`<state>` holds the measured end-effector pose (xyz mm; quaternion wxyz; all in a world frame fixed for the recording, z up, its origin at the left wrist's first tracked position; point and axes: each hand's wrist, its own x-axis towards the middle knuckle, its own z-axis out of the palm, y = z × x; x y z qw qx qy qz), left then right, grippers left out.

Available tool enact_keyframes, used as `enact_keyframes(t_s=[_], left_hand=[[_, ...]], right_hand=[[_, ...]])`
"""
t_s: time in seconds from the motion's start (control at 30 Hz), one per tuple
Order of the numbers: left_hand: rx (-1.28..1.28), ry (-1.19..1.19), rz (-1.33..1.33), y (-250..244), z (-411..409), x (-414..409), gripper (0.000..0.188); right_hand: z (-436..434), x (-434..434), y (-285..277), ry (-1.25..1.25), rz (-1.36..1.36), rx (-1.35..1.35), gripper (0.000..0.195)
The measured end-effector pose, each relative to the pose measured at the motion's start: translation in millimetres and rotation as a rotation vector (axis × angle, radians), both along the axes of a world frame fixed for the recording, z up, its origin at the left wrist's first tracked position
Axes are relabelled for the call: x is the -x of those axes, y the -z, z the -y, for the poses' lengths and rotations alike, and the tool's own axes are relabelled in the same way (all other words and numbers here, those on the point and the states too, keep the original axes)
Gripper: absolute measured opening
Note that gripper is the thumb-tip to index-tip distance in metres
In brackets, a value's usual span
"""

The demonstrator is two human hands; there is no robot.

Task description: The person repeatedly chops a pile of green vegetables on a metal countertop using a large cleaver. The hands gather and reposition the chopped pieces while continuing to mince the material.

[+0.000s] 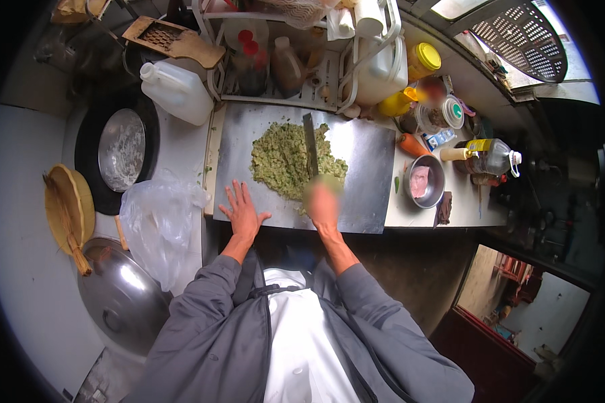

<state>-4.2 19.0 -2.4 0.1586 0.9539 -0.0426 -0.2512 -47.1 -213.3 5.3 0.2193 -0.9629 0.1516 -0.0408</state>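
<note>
A broad pile of finely chopped green and pale food [282, 156] lies on a metal work board [363, 166]. My right hand [323, 202] is at the near side of the pile, closed around the handle end of a knife; a blur covers part of the hand. The knife blade [310, 143] points away from me across the pile, seen nearly edge-on. My left hand [243, 207] rests flat on the board's near left part, fingers spread, holding nothing and apart from the pile.
Right of the board are a metal bowl [425, 202] with pink meat, a carrot [413, 145] and an oil bottle [491, 153]. Behind stands a rack [282, 101] with bottles. On the left are a white jug [181, 93], a plastic bag [159, 221], a wok lid [118, 297] and a yellow basket [83, 201].
</note>
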Motion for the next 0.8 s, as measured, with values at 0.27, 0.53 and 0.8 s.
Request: enact_keyframes(t_s=[0.27, 0.53, 0.8], left_hand=[[-0.014, -0.011, 0.002, 1.4, -1.9, 0.2, 0.131], [-0.035, 0.022, 0.002, 0.9, 2.8, -0.7, 0.131], [-0.027, 0.022, 0.004, -2.9, 3.8, 0.8, 0.132]], right_hand=[[-12.5, -8.8, -9.2, -0.025, -0.154, -0.016, 0.026], [-20.5, -3.7, 37.1, -0.040, -0.004, 0.063, 0.016], [-29.0, -6.7, -8.7, 0.230, -0.251, -0.399, 0.052]])
